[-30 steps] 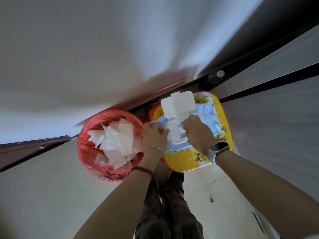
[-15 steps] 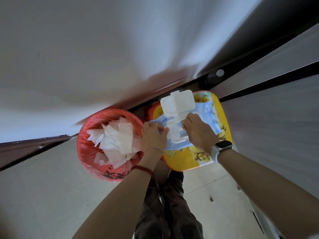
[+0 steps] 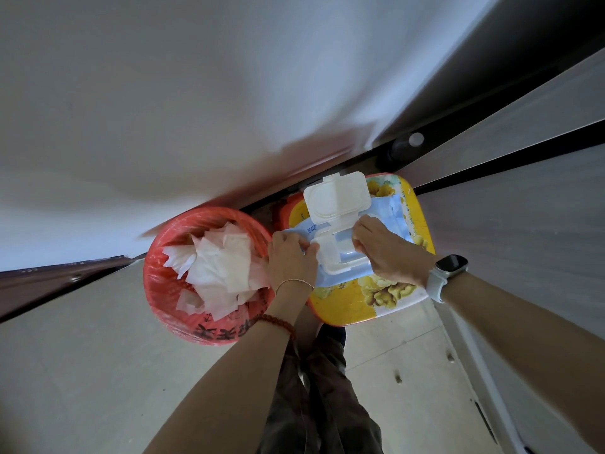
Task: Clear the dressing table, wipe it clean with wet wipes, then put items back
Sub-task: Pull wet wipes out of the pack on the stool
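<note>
A blue pack of wet wipes (image 3: 386, 211) lies on a yellow flowered stool (image 3: 357, 306). Its white flip lid (image 3: 335, 199) stands open, and a white wipe (image 3: 330, 252) shows at the opening. My left hand (image 3: 289, 260) holds the pack's left end, thumb against the opening's frame. My right hand (image 3: 384, 249), with a white watch on the wrist, presses on the pack's right side, fingertips at the opening. Whether those fingers pinch a wipe is hidden.
A red bin (image 3: 183, 309) lined with a red bag stands left of the stool, full of used white wipes (image 3: 217, 270). A white wall rises behind; grey panels (image 3: 523, 224) run along the right. My legs are below, on a pale tiled floor (image 3: 393, 355).
Both hands have shifted slightly on the pack; my right hand's fingers have moved from over the opening to its right edge. The lid stays open.
</note>
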A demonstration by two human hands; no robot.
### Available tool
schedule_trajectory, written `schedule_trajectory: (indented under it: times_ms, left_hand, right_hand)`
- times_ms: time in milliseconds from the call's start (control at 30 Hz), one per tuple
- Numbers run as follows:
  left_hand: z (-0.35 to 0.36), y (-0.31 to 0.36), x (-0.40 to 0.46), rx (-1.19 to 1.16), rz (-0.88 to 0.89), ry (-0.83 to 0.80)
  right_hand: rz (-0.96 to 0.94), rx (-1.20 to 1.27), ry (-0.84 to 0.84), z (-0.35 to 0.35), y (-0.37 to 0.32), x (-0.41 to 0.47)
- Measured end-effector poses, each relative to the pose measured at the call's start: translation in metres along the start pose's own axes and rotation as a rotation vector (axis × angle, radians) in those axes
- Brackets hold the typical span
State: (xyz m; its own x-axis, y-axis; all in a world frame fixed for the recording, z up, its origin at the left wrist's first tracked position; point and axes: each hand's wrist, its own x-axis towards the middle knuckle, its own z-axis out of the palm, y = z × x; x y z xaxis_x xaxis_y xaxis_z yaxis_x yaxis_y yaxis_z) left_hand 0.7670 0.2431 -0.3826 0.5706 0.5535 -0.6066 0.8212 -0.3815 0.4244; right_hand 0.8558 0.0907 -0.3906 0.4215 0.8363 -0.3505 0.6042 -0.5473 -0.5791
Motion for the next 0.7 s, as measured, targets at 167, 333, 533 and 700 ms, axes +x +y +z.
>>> schedule_trajectory:
  times_ms: [167,333,533,700]
  left_hand:
    - [0.001,0.0,0.0,-0.009,0.01,-0.012]
    - [0.0,-0.001,0.0,-0.002,0.029,-0.022]
    - [0.0,0.0,-0.001,0.0,0.025,-0.018]
    - [0.0,0.0,-0.001,0.008,0.02,-0.017]
  right_hand:
    - [0.108,0.242,0.132,0.002,-0.008,-0.012]
    - [0.256,0.234,0.182,0.008,-0.012,-0.005]
    - [0.17,0.071,0.091,0.005,-0.01,-0.001]
    - [0.101,-0.074,0.16,0.009,-0.017,0.005]
